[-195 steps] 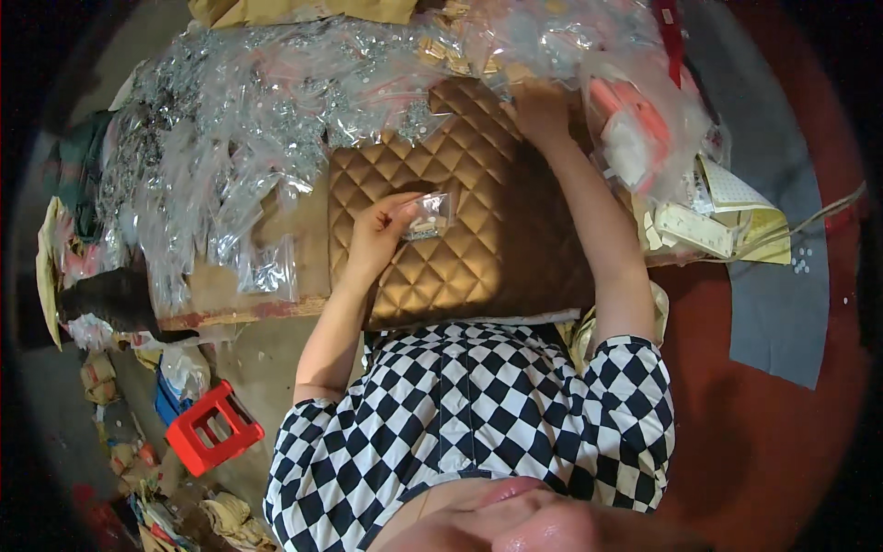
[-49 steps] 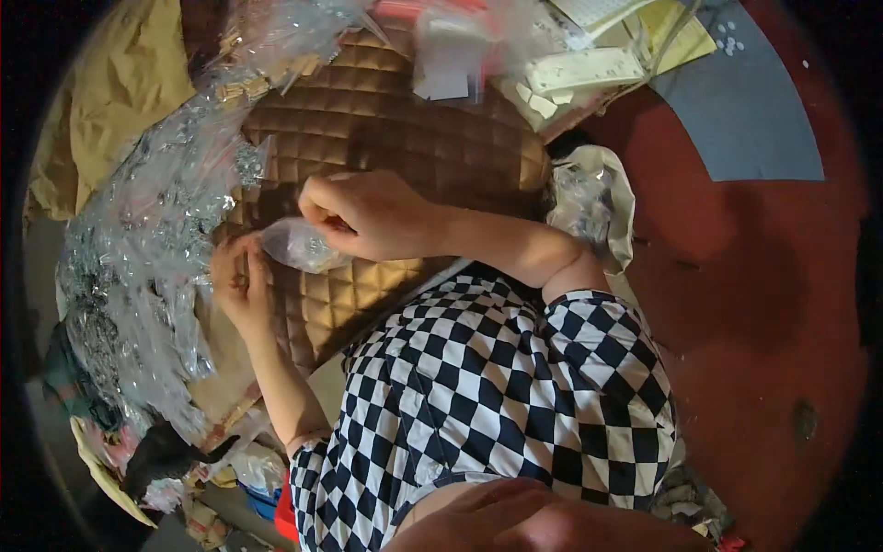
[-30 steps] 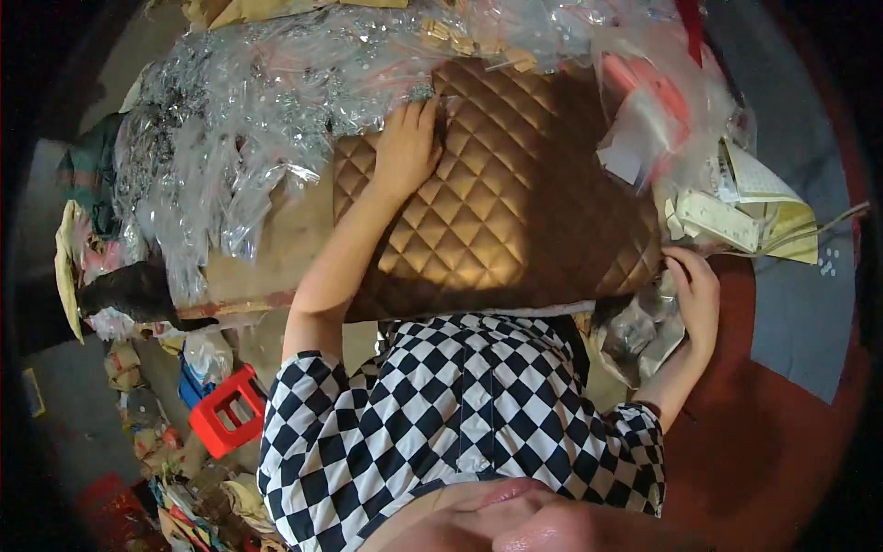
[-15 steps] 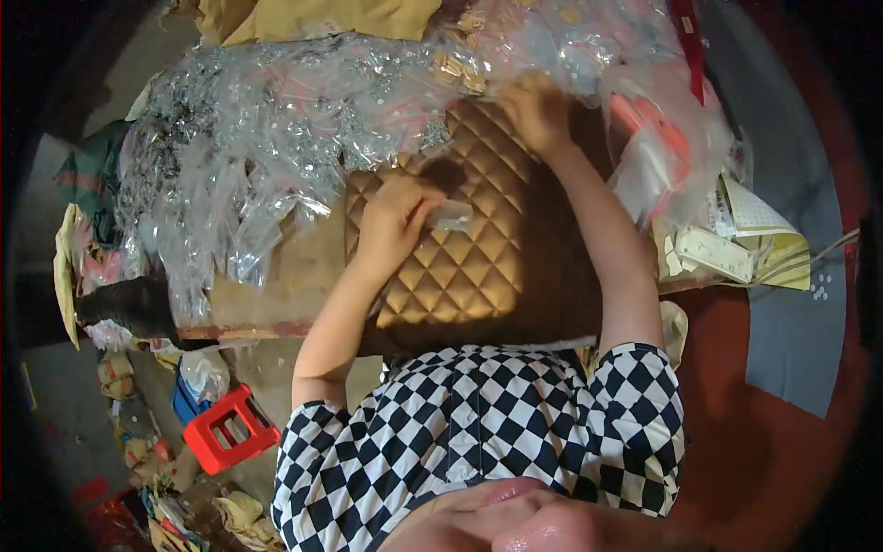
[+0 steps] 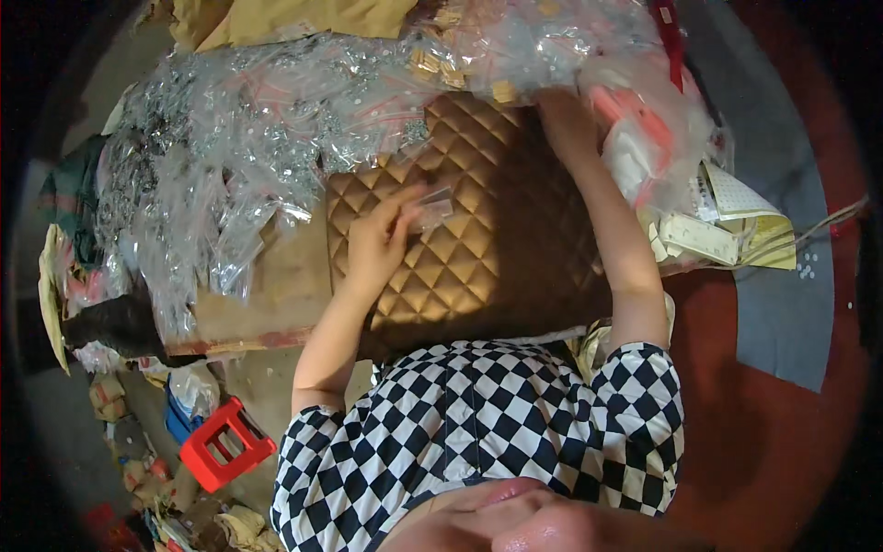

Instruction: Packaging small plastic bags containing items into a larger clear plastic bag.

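Over the brown quilted mat [image 5: 460, 262], my left hand [image 5: 377, 241] pinches a small clear plastic bag [image 5: 434, 208] between thumb and finger. My right hand [image 5: 566, 124] reaches to the mat's far right part, in shadow. It is nearest a bulging clear bag with pink and white things [image 5: 635, 129] and the far plastic. Its fingers are dark and partly hidden, so what they do is unclear. Small tan pieces in stacks [image 5: 432, 66] lie beyond the mat's far edge, and a single tan piece [image 5: 503, 91] is left of my right hand.
A large heap of clear bags with shiny bits [image 5: 230, 138] covers the table's left and far sides. Yellow cloth or paper [image 5: 294, 20] lies behind it. At right are a white power strip [image 5: 699, 237] and a cord. A red plastic stool [image 5: 225, 446] stands low at left.
My right hand has moved slightly right and is now in shadow. My left hand has shifted a little left and nearer, still pinching the small bag. The whole view has also shifted slightly.
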A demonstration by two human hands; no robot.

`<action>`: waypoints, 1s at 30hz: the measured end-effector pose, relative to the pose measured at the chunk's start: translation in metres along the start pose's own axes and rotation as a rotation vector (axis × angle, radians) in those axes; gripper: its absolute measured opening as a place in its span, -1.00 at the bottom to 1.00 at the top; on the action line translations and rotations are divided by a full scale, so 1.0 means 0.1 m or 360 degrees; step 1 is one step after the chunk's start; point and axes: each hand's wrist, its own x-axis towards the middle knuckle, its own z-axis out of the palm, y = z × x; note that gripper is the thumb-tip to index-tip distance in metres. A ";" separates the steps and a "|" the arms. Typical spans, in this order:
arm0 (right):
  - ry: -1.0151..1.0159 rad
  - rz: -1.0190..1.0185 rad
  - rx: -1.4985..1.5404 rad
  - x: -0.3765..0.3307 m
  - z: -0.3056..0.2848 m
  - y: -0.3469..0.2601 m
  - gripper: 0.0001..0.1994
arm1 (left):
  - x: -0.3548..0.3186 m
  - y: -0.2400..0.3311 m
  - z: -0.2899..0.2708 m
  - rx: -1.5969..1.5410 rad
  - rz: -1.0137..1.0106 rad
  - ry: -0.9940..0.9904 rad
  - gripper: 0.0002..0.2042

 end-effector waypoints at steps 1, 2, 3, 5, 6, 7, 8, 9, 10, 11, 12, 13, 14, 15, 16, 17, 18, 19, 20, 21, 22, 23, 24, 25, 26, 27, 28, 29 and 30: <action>-0.0139 0.0000 0.0070 0.01 -0.10 -0.11 -0.83 | -0.04 -0.11 -0.04 0.0063 0.0197 -0.0069 -0.84; -0.0142 -0.0008 0.0090 -0.02 -0.21 -0.23 -0.83 | -0.09 -0.19 -0.07 0.0133 0.0392 -0.0154 -0.81; -0.0171 0.0105 0.0373 -0.07 -0.33 -0.37 -0.83 | -0.15 -0.25 -0.09 0.0147 0.0377 -0.0150 -0.81; -0.0211 0.0228 0.0649 -0.11 -0.55 -0.47 -0.82 | -0.23 -0.35 -0.12 -0.0212 0.0183 0.0020 -0.82; -0.0269 0.0302 0.0809 -0.10 -0.65 -0.49 -0.79 | -0.25 -0.37 -0.15 -0.0206 0.0172 0.0016 -0.82; -0.0320 0.0382 0.0961 -0.12 -0.71 -0.49 -0.76 | -0.25 -0.36 -0.18 -0.0459 -0.0007 0.0044 -0.84; -0.0322 0.0390 0.0963 -0.14 -0.69 -0.46 -0.76 | -0.26 -0.34 -0.20 -0.0709 -0.0187 0.0072 -0.86; -0.0211 0.0425 0.1065 -0.16 -0.63 -0.39 -0.73 | -0.29 -0.31 -0.20 -0.0595 -0.0179 0.0141 -0.90; -0.0088 0.0448 0.1153 -0.14 -0.60 -0.30 -0.70 | -0.31 -0.31 -0.19 -0.0601 -0.0168 0.0138 -0.90; -0.0150 0.0452 0.1045 -0.17 -0.59 -0.24 -0.67 | -0.34 -0.33 -0.19 -0.0584 -0.0175 0.0127 -0.88; -0.0140 0.0452 0.1036 -0.22 -0.58 -0.17 -0.67 | -0.35 -0.34 -0.18 -0.0566 -0.0183 0.0115 -0.86; -0.0319 0.0460 0.0957 -0.25 -0.62 -0.18 -0.65 | -0.37 -0.30 -0.17 -0.0567 -0.0186 0.0122 -0.86; -0.0495 0.0467 0.0875 -0.28 -0.65 -0.20 -0.64 | -0.37 -0.22 -0.15 -0.0583 -0.0181 0.0140 -0.78; -0.0499 0.0462 0.0877 -0.34 -0.65 -0.23 -0.64 | -0.38 -0.18 -0.14 -0.0599 -0.0175 0.0157 -0.71; -0.0506 0.0335 0.0891 -0.42 -0.64 -0.27 -0.69 | -0.38 -0.19 -0.14 -0.0596 -0.0173 0.0159 -0.71; -0.0513 0.0222 0.0890 -0.52 -0.63 -0.28 -0.75 | -0.37 -0.22 -0.11 -0.0623 -0.0124 0.0163 -0.63; -0.0509 0.0237 0.0876 -0.65 -0.56 -0.30 -0.75 | -0.35 -0.23 -0.09 -0.0651 -0.0075 0.0164 -0.54; -0.0472 0.0105 0.0813 -0.81 -0.47 -0.33 -0.77 | -0.34 -0.20 -0.07 -0.0667 -0.0066 0.0131 -0.54; -0.0438 -0.0045 0.0766 -0.82 -0.52 -0.47 -0.80 | -0.35 -0.21 -0.08 -0.0701 -0.0165 0.0093 -0.54; -0.0473 -0.0031 0.0897 -0.86 -0.63 -0.55 -0.82 | -0.35 -0.22 -0.09 -0.0734 -0.0262 0.0049 -0.53; -0.0475 -0.0006 0.0880 -0.85 -0.78 -0.60 -0.82 | -0.36 -0.25 -0.10 -0.0747 -0.0259 0.0022 -0.53; -0.0495 0.0150 0.1120 -0.87 -0.90 -0.64 -0.82 | -0.38 -0.30 -0.12 -0.0788 -0.0400 0.0005 -0.59; -0.0507 0.0309 0.1359 -0.89 -0.99 -0.62 -0.82 | -0.39 -0.35 -0.15 -0.0827 -0.0541 -0.0013 -0.64; -0.0495 0.0434 0.1434 -0.89 -1.09 -0.53 -0.79 | -0.43 -0.43 -0.19 -0.0776 -0.0520 -0.0046 -0.77; -0.0492 0.0452 0.1424 -0.94 -1.14 -0.39 -0.79 | -0.44 -0.51 -0.21 -0.0781 -0.0519 -0.0065 -0.77; -0.0381 0.0616 0.1359 -1.00 -1.18 -0.23 -0.78 | -0.45 -0.58 -0.22 -0.0805 -0.0534 -0.0055 -0.80; -0.0268 0.0783 0.1290 -1.09 -1.21 -0.07 -0.76 | -0.45 -0.63 -0.21 -0.0826 -0.0551 -0.0049 -0.83; -0.0264 0.0787 0.1286 -1.24 -1.18 0.11 -0.76 | -0.44 -0.58 -0.18 -0.0834 -0.0549 0.0022 -0.88; -0.0368 0.0734 0.0881 -1.44 -1.11 0.29 -0.75 | -0.42 -0.56 -0.18 -0.0836 -0.0543 0.0021 -0.88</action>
